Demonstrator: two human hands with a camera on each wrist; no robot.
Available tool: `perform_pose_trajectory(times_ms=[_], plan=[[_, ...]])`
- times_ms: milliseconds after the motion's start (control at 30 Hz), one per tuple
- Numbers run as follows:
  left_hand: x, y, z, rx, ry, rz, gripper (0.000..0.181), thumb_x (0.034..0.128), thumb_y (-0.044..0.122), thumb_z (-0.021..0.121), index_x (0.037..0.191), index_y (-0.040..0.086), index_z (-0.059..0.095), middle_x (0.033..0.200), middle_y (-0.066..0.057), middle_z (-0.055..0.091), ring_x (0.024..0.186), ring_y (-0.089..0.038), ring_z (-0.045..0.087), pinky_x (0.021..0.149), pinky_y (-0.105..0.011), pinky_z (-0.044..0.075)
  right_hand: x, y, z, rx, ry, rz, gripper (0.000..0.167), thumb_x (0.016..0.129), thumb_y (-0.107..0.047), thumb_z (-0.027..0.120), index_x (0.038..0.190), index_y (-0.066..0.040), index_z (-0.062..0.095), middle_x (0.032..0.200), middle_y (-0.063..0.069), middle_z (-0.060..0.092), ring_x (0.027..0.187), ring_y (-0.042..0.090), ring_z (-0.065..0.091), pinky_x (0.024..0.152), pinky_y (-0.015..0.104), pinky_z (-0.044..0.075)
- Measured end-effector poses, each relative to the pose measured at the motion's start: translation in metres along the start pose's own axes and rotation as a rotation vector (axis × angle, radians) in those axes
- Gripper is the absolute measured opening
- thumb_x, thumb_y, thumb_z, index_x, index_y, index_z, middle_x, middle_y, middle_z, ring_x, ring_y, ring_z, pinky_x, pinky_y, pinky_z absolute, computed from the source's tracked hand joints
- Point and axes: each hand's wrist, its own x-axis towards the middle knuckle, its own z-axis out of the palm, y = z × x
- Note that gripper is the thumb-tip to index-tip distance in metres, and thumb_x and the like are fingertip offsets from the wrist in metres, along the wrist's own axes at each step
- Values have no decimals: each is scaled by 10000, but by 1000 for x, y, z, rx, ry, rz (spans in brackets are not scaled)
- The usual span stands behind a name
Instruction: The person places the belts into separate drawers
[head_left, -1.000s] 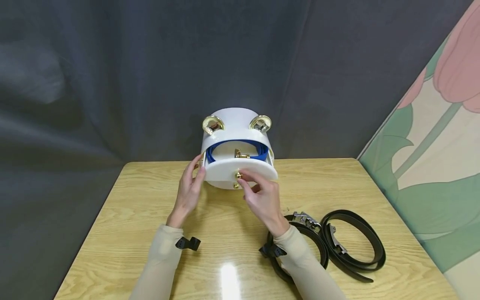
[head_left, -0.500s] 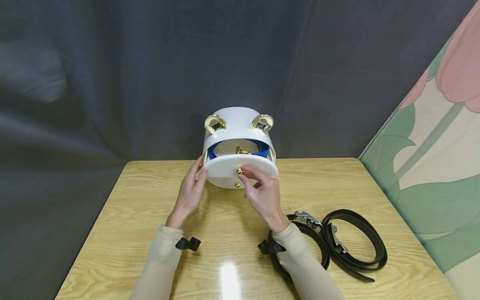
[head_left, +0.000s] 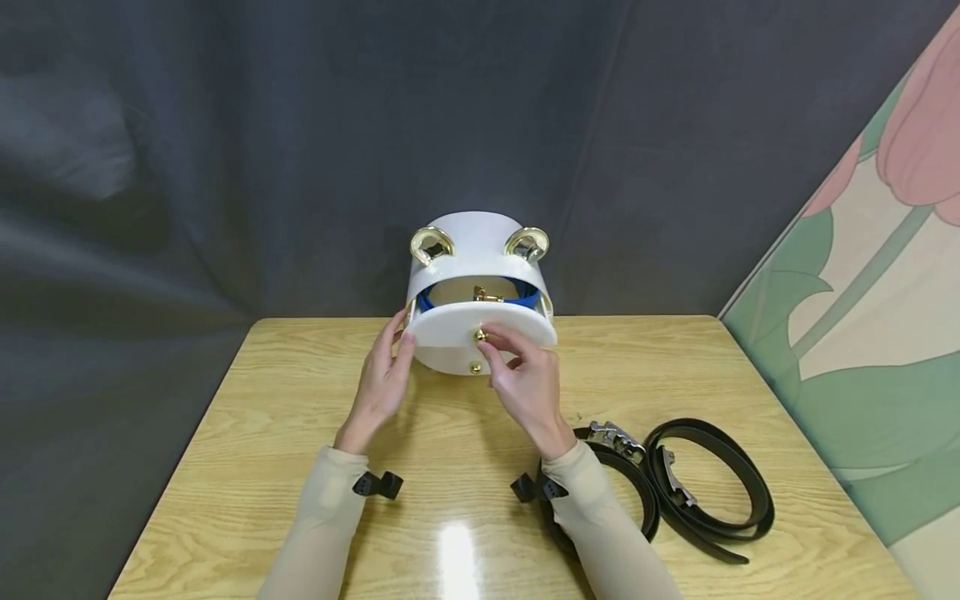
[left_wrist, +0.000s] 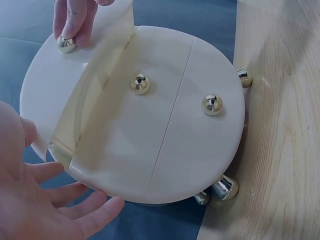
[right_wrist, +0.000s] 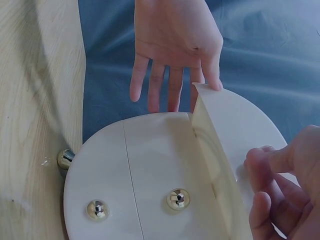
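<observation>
A round white cabinet (head_left: pixel 475 242) with gold-rimmed ear-like parts stands at the table's far edge. Its top drawer (head_left: pixel 442 327) is partly out, and a coiled blue belt (head_left: pixel 528 295) with a gold buckle shows inside. My right hand (head_left: pixel 528 383) pinches the drawer's gold knob (left_wrist: pixel 66 44) between thumb and fingers. On the cabinet's left side rests my left hand (head_left: pixel 381 383), its thumb touching the drawer front's edge and its fingers (left_wrist: pixel 92 212) fairly straight. Two lower gold knobs (left_wrist: pixel 140 84) show in the wrist views.
Two coiled black belts with silver buckles lie at the right: one belt (head_left: pixel 761 492) in full sight, the other belt (head_left: pixel 647 500) partly under the right forearm. A dark curtain (head_left: pixel 300 167) hangs behind the wooden table (head_left: pixel 262 400).
The top drawer has slid inward, away from me, with my right hand on its knob. Less of the blue belt shows. My left hand stays at the cabinet's side.
</observation>
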Motion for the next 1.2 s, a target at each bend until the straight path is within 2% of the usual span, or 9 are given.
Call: perform_pose_trajectory(times_ms=[200,433,667,900,1200], plan=[[0,0,2,-8,52,-15,522,1165,277,410,1635,54,360,1679,-188,389,1477,-419,464,1159,-590,472,1,1,4,-32,12,5,179,958,-84,794,1133,-47,804,1009,162,827,461,165,688,444,174,508],[1,-1,4,-12,88,-25,489,1157,258,441,1604,62,414,1662,-174,426,1451,-404,510,1139,-582,490,3,5,6,-10,46,12,188,940,-62,809,1124,-30,827,986,170,824,443,186,681,431,167,501],[2,-1,3,-19,86,-30,491,1166,298,419,1610,90,422,1664,-153,434,1465,-409,502,1155,-585,479,7,8,7,14,63,15,205,929,-76,828,1128,-30,833,960,179,818,416,168,666,426,170,501],[3,-2,2,-29,79,-12,496,1167,288,420,1615,76,414,1659,-162,434,1465,-411,501,1155,-586,481,12,11,9,26,68,30,215,919,-83,841,1129,-40,833,958,181,817,417,220,670,426,142,481],[3,0,2,-28,73,-10,499,1164,293,434,1621,94,417,1652,-150,447,1464,-382,515,1145,-569,497,16,14,10,-14,67,23,221,913,-105,850,1127,-53,833,981,182,814,419,226,672,420,118,452]])
